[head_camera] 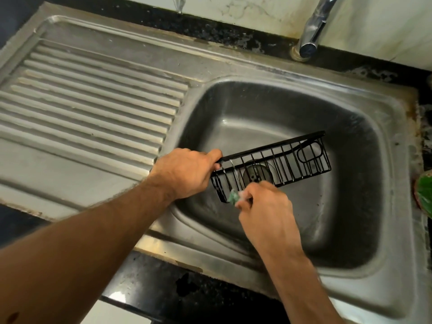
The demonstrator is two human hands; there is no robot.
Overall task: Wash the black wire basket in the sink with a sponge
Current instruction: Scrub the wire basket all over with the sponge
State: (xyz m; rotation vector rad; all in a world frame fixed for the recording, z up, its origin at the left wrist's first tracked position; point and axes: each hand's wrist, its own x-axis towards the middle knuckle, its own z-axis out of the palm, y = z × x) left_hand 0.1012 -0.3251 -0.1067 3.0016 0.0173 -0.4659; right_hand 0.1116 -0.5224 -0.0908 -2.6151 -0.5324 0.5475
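A long black wire basket is held tilted over the steel sink basin, above the drain. My left hand grips its left end, fingers curled round the top rail. My right hand pinches a small green sponge and holds it against the basket's lower left corner. Most of the sponge is hidden inside my fingers. A thin trickle of water or foam shows on the wires near the sponge.
A ribbed steel drainboard lies left of the basin. The chrome tap stands at the back right, against a pale wall. A green object sits at the right edge. Black speckled counter runs along the front.
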